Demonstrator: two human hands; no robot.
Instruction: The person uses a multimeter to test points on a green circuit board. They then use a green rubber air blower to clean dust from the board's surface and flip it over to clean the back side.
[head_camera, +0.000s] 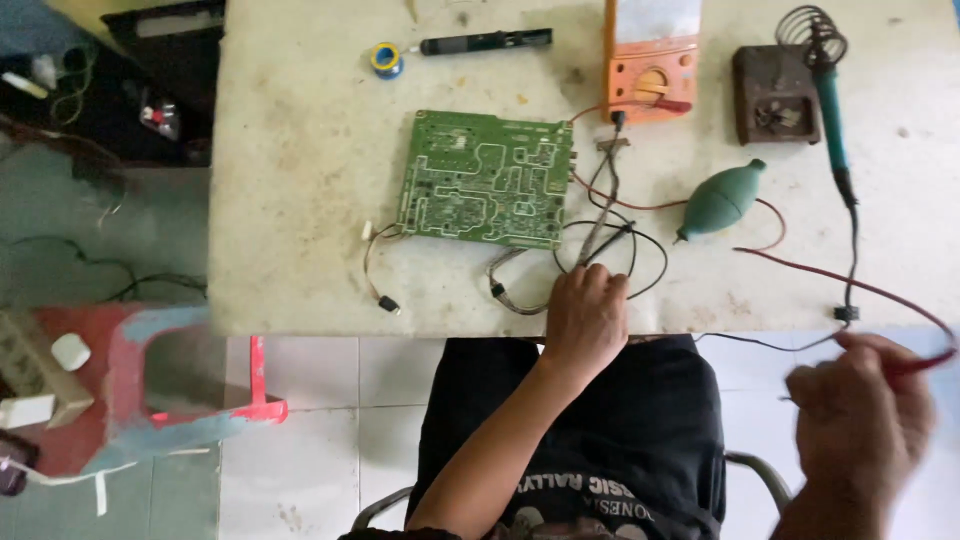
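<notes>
Hands first, from the head view, the only one: the left hand (585, 315) rests at the near edge of the tabletop (300, 200), fingers curled over a black probe (603, 232) and its lead, so it is grasping that probe. The right hand (860, 415) hangs off the table past its near right corner, clenched around a red test lead (850, 283); it is blurred, so the exact grip is hard to read.

A green circuit board (488, 180) lies flat near the middle of the tabletop, just beyond the left hand. An orange multimeter (650, 65) sits at the far edge behind the board, with the leads running from it. A green rubber blower (722, 198) lies to the right of the board, and a soldering iron (830, 100) stands in its holder near the far right corner. A solder spool (386, 60) lies by the far edge.

Judging from this, the probing would go best with the black tip held steady on one point of the board, the red lead kept untangled, and the board left flat.
</notes>
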